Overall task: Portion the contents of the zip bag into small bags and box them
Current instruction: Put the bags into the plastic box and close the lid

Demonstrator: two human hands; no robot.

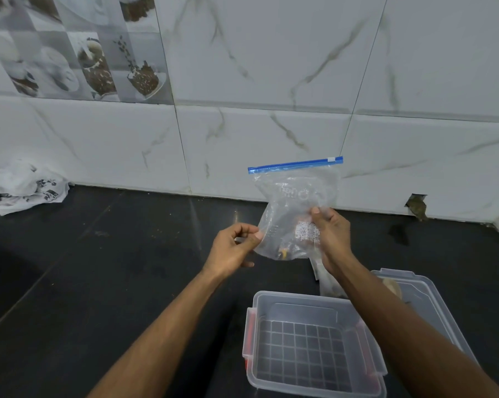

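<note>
A clear zip bag [295, 193] with a blue slider strip at its top is held upright above the dark counter. My right hand [333, 239] grips its lower right side. My left hand [232, 248] pinches the bag's lower left edge between thumb and forefinger. A little yellow and dark content sits at the bag's bottom. Below the hands stands a clear plastic box [311, 300], open, with a grid-patterned floor and nothing in it. Small clear bags [325, 282] lie on the counter under my right forearm, partly hidden.
The box's clear lid [426, 297] lies to its right with a brownish item on it. A crumpled white printed bag [24, 188] sits at the far left against the marble-tiled wall. A hole in the wall [416, 205] shows at right.
</note>
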